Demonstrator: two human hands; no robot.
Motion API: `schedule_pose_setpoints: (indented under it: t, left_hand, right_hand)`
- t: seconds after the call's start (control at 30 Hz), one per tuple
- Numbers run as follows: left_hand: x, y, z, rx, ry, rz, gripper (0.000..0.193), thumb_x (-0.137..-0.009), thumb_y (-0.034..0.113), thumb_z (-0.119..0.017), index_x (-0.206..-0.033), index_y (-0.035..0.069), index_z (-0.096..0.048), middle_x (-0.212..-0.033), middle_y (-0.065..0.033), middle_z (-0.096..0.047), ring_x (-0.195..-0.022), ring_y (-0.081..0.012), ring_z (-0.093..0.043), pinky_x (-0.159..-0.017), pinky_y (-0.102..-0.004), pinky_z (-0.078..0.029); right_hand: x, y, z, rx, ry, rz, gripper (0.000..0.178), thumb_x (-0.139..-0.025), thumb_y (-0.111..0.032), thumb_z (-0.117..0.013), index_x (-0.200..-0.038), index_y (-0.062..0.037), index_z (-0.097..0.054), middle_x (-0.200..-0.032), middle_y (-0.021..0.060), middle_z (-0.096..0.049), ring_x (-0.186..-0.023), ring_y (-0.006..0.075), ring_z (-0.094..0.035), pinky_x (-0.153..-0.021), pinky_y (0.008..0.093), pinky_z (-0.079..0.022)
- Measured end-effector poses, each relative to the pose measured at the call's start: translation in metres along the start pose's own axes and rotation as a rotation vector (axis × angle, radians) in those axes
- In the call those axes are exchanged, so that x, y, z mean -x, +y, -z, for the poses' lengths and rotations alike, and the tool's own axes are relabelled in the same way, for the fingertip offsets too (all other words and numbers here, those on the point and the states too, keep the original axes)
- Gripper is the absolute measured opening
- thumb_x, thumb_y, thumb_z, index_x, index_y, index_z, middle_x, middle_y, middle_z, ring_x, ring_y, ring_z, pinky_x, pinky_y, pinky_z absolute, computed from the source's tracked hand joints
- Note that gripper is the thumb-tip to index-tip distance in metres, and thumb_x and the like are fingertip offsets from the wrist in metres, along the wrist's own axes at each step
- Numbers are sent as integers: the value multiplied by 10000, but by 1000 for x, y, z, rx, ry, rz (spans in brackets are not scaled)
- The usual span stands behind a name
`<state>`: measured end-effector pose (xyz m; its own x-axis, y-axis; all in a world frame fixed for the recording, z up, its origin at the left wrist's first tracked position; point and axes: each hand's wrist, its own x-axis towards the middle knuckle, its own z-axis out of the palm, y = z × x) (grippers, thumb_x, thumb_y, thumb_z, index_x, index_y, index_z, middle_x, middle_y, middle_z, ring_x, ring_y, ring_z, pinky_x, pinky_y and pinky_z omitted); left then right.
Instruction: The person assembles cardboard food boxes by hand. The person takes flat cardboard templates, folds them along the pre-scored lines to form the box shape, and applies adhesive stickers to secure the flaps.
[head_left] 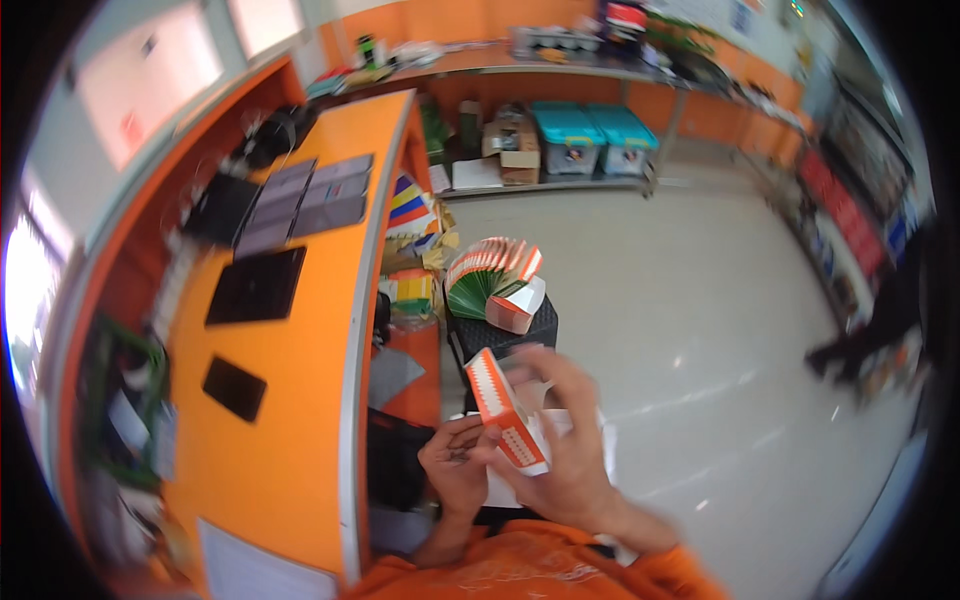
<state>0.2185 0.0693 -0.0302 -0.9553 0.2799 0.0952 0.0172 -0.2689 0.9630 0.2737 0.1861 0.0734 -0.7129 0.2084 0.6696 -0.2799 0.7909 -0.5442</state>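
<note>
Spreading floor [720, 280]: pale, glossy, catching streaks of light to the right of the person.
Counter [300, 380]: orange top with a metal edge, running along the left side.
Workbench [460, 62]: against the orange far wall, loaded with mixed items; a shelf sits beneath.
Lidded bins [567, 140]: two clear tubs under turquoise lids on that shelf, each with a small front label too small to read.
Black stool [541, 334]: beside the counter, just beyond the hands.
Fanned stack [497, 262]: curved on the stool, orange and white along its outer edge, green within, repeating the colours of many like pieces.
Black tablet [255, 286]: flat on the counter, its face dark and without readable writing.
Right hand [572, 440]: clamped on the box, thumb toward its lower left, fingers around the upper right and blurred.
Left hand [455, 462]: fingers half curled against the box's lower left; whether they grip it, I cannot tell.
Orange-and-white box [505, 412]: small, held tilted between both hands, in front of the stool and above the lap; orange faces, crisp edges, white showing at the lower right.
White print [521, 447]: a band of pale, toothed-looking marks on each of two orange faces, too blurred to read as words.
</note>
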Motion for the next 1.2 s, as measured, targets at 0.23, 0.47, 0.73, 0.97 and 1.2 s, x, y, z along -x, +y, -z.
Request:
schedule_pose_setpoints:
  t: [0.23,0.47,0.73,0.97,1.2]
  left_hand:
    - [6,13,-50,200,-703,8,295,-943,75,-654,-1210,-47,-630,-1068,-98,-724,-947,-152,-691,-812,-287,-557]
    - [-11,55,17,19,-486,-441,326,-935,97,-667,-1234,-29,-630,-1088,-174,-709,-925,-246,-721,-851,-326,-556]
    - [-28,20,8,14,-783,-191,437,-1006,300,-590,-1360,45,-565,-1102,-156,-714,-986,-184,-692,-867,-327,-541]
    - [-20,11,-3,-150,-446,-364,338,-942,374,-672,-1035,56,-734,-781,-38,-684,-658,-132,-558,-753,-268,-419]
    - [-7,27,-11,-18,-445,-269,283,-948,285,-678,-979,11,-740,-734,-122,-703,-624,-123,-636,-563,-284,-495]
  right_hand:
    - [103,40,32,-379,68,-662,465,-1027,-269,-519,-1346,69,-515,-1261,154,-605,-1114,196,-571,-947,333,-450]
    - [107,49,54,-381,143,-752,429,-1029,-415,-533,-1045,9,-604,-893,78,-581,-789,147,-501,-662,303,-428]
    - [86,29,38,-671,26,-766,456,-1027,-425,-522,-1178,3,-572,-1111,111,-600,-1024,205,-556,-850,370,-461]
    - [91,43,33,-498,-30,-742,532,-995,-542,-509,-1015,-16,-586,-941,75,-602,-861,196,-552,-730,367,-480]
    - [85,34,16,-83,201,-657,578,-1017,-548,-457,-715,-56,-467,-653,28,-494,-620,116,-452,-490,323,-382]
